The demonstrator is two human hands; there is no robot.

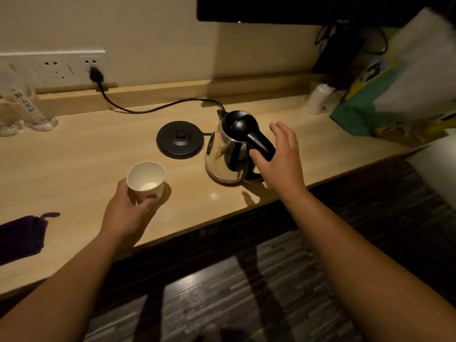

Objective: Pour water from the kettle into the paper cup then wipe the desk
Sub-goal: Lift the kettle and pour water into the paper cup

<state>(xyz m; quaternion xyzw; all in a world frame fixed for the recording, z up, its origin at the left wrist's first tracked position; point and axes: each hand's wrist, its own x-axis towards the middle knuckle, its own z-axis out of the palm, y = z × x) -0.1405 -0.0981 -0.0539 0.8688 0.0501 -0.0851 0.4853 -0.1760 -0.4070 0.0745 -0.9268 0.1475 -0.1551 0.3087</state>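
A steel kettle [223, 154] with a black lid and handle stands on the wooden desk [81, 159], off its round black base [180, 139]. My right hand [281, 156] is at the kettle's handle with fingers spread, thumb touching the handle, not closed around it. A white paper cup [147, 178] sits upright near the desk's front edge; my left hand [128, 211] wraps its near side. A dark purple cloth [21, 234] lies at the desk's left front.
The base's cord [148, 110] runs to a wall socket [96, 75]. Glass tumblers [37, 119] stand at the far left. A white roll [317, 98] and a green-yellow bag [385, 95] sit at the right. A dark screen [271, 8] hangs above.
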